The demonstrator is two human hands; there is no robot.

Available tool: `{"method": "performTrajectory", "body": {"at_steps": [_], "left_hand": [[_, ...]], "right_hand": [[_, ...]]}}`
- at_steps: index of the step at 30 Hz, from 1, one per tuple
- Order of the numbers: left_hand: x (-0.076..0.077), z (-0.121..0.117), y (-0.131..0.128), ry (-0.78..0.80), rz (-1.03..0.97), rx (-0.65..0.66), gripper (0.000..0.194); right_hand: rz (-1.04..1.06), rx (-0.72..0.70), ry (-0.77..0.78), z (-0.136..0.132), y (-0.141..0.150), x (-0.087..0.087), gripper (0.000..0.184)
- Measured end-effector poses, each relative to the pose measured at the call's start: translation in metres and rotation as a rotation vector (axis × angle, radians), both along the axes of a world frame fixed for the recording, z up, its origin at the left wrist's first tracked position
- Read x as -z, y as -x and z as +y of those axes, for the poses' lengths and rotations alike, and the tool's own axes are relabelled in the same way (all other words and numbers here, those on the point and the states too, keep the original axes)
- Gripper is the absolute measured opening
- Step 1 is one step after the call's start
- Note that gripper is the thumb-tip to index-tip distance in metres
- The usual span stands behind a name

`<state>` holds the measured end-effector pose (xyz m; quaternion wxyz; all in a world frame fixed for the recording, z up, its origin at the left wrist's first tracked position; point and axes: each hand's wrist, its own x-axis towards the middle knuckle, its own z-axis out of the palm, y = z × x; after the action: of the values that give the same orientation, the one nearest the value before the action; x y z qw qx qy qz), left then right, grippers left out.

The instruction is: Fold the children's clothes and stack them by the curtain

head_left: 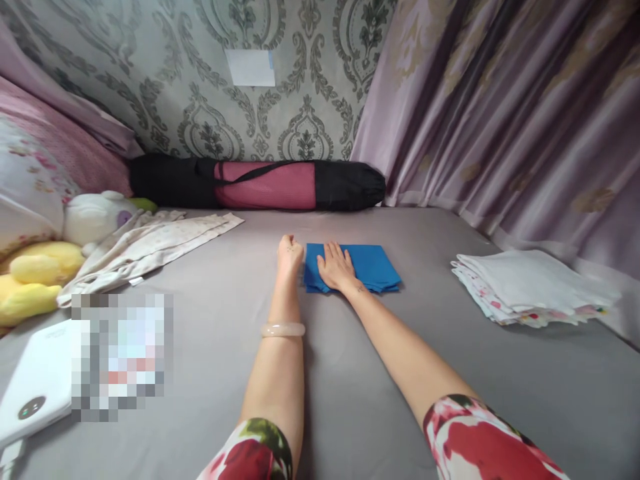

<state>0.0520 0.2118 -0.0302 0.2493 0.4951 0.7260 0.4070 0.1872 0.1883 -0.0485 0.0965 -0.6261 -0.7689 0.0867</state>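
Note:
A folded blue cloth (375, 265) lies on the grey bed sheet, its layers slightly uneven along the near edge. My right hand (338, 267) rests flat on its left half, fingers stretched out and pointing away from me. Just left of the cloth, my left hand (290, 255) is closed in a fist close to the cloth's left edge, with nothing seen sticking out of it. A pale bangle (283, 330) sits on my left forearm.
A stack of folded white and patterned cloths (530, 283) lies at the right. A crumpled beige cloth (165, 247), plush toys (97, 217) and a white power bank (43, 373) are at the left. A black and red rolled bag (265, 185) lies along the wall.

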Motion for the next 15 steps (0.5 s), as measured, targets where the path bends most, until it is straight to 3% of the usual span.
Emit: {"method": "performTrajectory", "body": {"at_steps": [7,10,15], "left_hand": [[-0.001,0.0,-0.001,-0.013,-0.02,-0.016,0.045],[-0.001,0.0,-0.001,-0.016,-0.017,-0.025,0.046],[-0.003,-0.002,0.0,-0.008,-0.012,-0.038,0.048]], "right_hand": [[-0.021,-0.008,0.045,0.002,0.008,-0.017,0.061],[-0.045,-0.086,-0.005,-0.002,0.024,-0.024,0.06],[-0.039,-0.189,-0.019,-0.013,0.041,-0.014,0.058]]}}
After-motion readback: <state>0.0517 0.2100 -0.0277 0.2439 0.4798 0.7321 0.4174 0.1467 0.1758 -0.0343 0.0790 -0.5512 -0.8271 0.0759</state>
